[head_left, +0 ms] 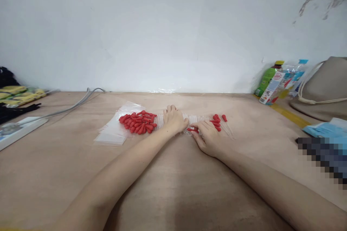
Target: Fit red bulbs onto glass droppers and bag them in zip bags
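Now the left hand (pixel 175 120) curls over the clear tubes (pixel 199 118), grip unclear; the right hand (pixel 208 138) pinches a red cap (pixel 192 129).

My left hand (pixel 175 120) and right hand (pixel 208 138) are bare. My left forearm (pixel 130 162) and right forearm (pixel 271 184) are bare too, slender, uncovered right down to the lower edge. My fingers (pixel 171 109) look slim.
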The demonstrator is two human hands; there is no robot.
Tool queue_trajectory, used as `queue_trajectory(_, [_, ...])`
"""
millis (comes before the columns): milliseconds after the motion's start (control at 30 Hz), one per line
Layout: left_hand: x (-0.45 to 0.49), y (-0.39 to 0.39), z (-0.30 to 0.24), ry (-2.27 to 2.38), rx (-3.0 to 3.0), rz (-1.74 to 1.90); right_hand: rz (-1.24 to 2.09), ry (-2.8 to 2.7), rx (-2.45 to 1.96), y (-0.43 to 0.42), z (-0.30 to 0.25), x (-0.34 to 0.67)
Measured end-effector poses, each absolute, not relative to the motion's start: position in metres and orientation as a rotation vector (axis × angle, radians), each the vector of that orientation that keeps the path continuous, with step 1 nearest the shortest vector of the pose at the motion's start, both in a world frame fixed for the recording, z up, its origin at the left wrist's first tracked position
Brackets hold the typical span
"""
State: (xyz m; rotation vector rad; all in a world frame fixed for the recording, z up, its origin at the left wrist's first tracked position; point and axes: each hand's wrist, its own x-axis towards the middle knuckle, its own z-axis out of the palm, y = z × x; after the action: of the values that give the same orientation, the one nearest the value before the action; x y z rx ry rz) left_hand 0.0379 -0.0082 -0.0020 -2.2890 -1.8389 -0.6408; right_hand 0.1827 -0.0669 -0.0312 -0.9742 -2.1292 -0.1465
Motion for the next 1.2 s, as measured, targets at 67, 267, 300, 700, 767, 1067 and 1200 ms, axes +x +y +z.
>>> queue_trajectory(67, [0.042, -0.007, 0.003, -1.908, -2.278, -0.567, -0.139, -2.137, -0.976, -0.067, -0.031, 0.182])
queue_trajectory(267, [0.045, 0.008, 0.009, -2.139, -2.259, -0.386, -0.125, -2.139, -0.988, -0.068, -0.03, 0.182])
queue_trajectory(300, [0.044, 0.011, 0.009, -2.15, -2.258, -0.373, -0.128, -2.146, -0.991, -0.069, -0.028, 0.182])
queue_trajectory(700, [0.05, 0.0, 0.018, -2.11, -2.252, -0.28, -0.179, -2.218, -1.048, -0.075, -0.018, 0.18])
queue_trajectory(767, [0.052, -0.001, 0.019, -2.121, -2.253, -0.263, -0.167, -2.225, -1.053, -0.075, -0.018, 0.18])
queue_trajectory(1067, [0.05, 0.004, 0.019, -2.201, -2.286, -0.245, -0.166, -2.255, -1.046, -0.074, -0.019, 0.181])
queue_trajectory(1200, [0.035, -0.001, 0.03, -2.135, -2.404, -0.298, -0.212, -2.267, -1.089, -0.077, -0.017, 0.181])
